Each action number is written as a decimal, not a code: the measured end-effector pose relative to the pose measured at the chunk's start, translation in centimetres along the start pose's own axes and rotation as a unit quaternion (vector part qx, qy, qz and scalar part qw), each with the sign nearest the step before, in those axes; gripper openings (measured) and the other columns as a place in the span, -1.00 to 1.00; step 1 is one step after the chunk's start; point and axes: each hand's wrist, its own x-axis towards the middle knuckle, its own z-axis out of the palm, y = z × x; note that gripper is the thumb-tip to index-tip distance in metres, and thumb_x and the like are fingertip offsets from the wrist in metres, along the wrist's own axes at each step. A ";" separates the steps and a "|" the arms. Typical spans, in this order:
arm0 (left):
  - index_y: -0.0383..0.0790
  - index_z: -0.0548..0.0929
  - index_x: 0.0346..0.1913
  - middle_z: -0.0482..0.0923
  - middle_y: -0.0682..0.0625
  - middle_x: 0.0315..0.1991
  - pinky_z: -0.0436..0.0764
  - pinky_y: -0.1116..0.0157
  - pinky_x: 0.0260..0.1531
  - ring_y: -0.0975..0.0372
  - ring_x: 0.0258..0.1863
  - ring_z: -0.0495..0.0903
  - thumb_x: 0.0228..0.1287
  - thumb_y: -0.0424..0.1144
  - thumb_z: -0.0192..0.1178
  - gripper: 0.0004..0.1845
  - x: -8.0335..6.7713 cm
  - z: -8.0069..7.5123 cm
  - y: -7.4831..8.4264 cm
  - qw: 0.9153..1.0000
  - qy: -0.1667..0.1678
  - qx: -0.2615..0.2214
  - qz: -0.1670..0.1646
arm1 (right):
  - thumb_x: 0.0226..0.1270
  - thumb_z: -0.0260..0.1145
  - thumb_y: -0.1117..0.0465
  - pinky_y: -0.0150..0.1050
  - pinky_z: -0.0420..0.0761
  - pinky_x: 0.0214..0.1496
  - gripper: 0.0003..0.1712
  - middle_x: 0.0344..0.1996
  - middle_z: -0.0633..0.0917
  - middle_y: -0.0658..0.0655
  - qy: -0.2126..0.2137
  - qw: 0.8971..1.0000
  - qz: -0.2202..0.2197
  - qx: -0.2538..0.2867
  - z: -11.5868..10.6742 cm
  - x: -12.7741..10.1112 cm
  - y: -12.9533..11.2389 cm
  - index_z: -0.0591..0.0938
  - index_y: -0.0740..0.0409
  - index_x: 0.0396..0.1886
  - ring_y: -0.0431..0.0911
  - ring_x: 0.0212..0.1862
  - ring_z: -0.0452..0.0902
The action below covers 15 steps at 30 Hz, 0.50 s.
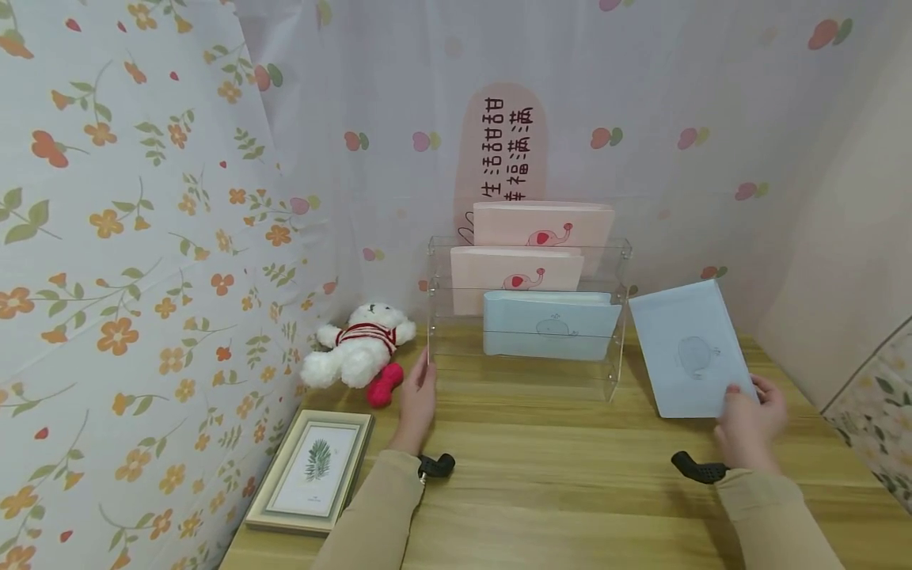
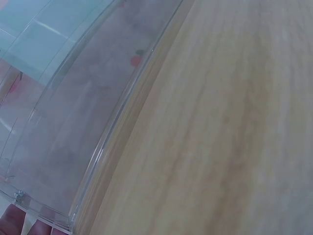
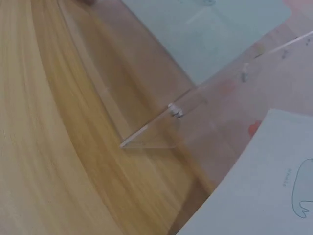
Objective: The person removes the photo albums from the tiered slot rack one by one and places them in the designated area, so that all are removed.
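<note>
My right hand (image 1: 751, 419) pinches a light blue notebook (image 1: 687, 348) by its lower right corner. The notebook carries a whale drawing and tilts, just right of a clear acrylic rack (image 1: 456, 336). Part of its cover (image 3: 264, 191) fills the lower right of the right wrist view. My left hand (image 1: 419, 400) touches the rack's left side with fingers extended; its fingertips (image 2: 12, 220) show at the panel in the left wrist view. In the rack's front tier stands another blue whale notebook (image 1: 552, 326). Behind it are a pink elephant notebook (image 1: 492, 277) and, higher, a second pink notebook (image 1: 506, 226).
A white plush bear (image 1: 359, 356) in a striped top lies left of the rack, beside a pink-red bone-shaped toy (image 1: 385, 385). Nearer the front left lies a picture frame (image 1: 311, 467) with a leaf print. Patterned cloth (image 1: 164, 198) bounds the wooden table (image 1: 541, 475) behind and left.
</note>
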 end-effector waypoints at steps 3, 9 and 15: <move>0.17 0.52 0.62 0.52 -0.12 0.60 0.53 -0.17 0.56 -0.11 0.57 0.51 0.72 0.10 0.14 -0.47 -0.2 -0.1 0.5 1.000 -0.006 -0.006 0.008 | 0.59 0.20 0.38 -0.56 0.50 -0.30 -0.50 0.00 0.43 -0.18 -0.005 0.999 0.002 -0.037 0.9 0.8 0.6 0.52 -0.30 0.28 -0.24 -0.07 0.39; 0.14 0.53 0.61 0.52 -0.13 0.59 0.55 -0.13 0.56 -0.14 0.56 0.51 0.73 0.03 0.14 -0.48 -1.1 -0.4 2.4 1.000 0.001 -0.001 0.001 | 0.63 0.18 0.29 -0.58 0.56 -0.21 -0.55 0.00 0.40 -0.16 -0.013 0.995 0.005 -0.098 2.7 1.9 1.6 0.48 -0.25 0.34 -0.27 -0.04 0.42; 0.21 0.53 0.61 0.50 -0.03 0.61 0.49 -0.08 0.62 -0.04 0.62 0.46 0.72 -0.03 0.16 -0.49 -0.7 -0.5 2.0 1.000 -0.013 -0.011 -0.021 | 0.64 0.18 0.26 -0.55 0.58 -0.21 -0.49 0.02 0.41 -0.12 -0.029 0.983 -0.015 -0.180 3.9 2.2 2.3 0.47 -0.05 0.50 -0.24 -0.06 0.44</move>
